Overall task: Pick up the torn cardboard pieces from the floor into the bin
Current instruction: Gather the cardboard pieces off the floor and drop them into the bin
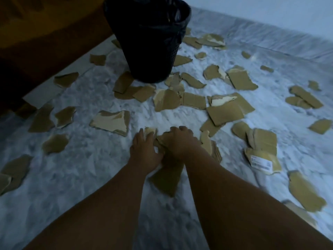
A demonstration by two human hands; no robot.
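Several torn brown cardboard pieces lie scattered over the pale marble floor (90,159). A black bin (149,38) lined with a black bag stands upright at the top centre. My left hand (144,150) and my right hand (178,141) are side by side low over the floor. Both grip a small bunch of cardboard pieces (160,139) between them. The left fingers lie over a pale scrap (150,131); the right fingers curl over the bunch's top. A larger brown piece (165,177) lies under my wrists. The frame is dim and blurred.
A dark wooden piece of furniture (45,42) fills the upper left beside the bin. A white wall (270,15) and skirting run along the top right. A labelled cardboard piece (261,159) lies to my right. Pieces crowd the floor around the bin's base.
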